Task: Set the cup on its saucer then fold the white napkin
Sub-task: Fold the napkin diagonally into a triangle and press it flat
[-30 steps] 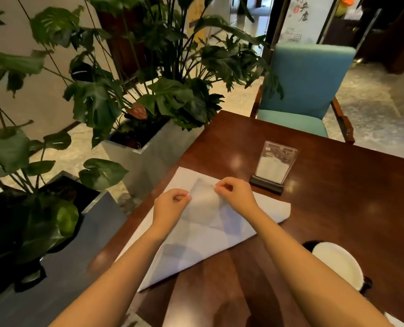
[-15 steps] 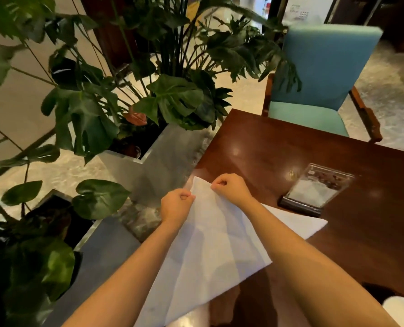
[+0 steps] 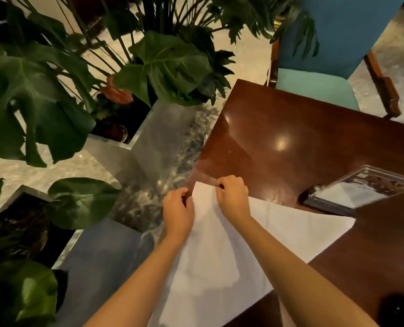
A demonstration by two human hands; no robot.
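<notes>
- White napkin (image 3: pixel 255 244) lay spread on the worktop (image 3: pixel 278 128). Its far corner sat at the worktop's left edge, and its near-left part seemed to hang over that edge.
- Left hand (image 3: pixel 178 213) and right hand (image 3: pixel 232 199) were close together at that far corner. The fingers of both were curled and pinched the cloth, one hand on each side of the tip.
- Step in hand, as I read it: a fold of the napkin.
- Cup and saucer could not be made out. A dark thing (image 3: pixel 401 310) at the lower right was cropped too much to name.
- To do it well:
  - get the cloth fully onto the worktop first, since the overhang would likely drag the fold askew
  - keep both pinches level and bring the corner over to its opposite corner
  - match the edges before pressing
  - crease from the middle outward with flat fingers
- Clear card stand (image 3: pixel 361 190) lay just beside the napkin's right edge; contact could not be judged. A wide swing to the right might snag it.
- Plants (image 3: pixel 168 64) and a grey planter (image 3: pixel 153 138) stood off the left edge, close to the left hand. A leaf brush looked possible but minor.
- Blue chair (image 3: pixel 326 55) at the far side was well clear.
</notes>
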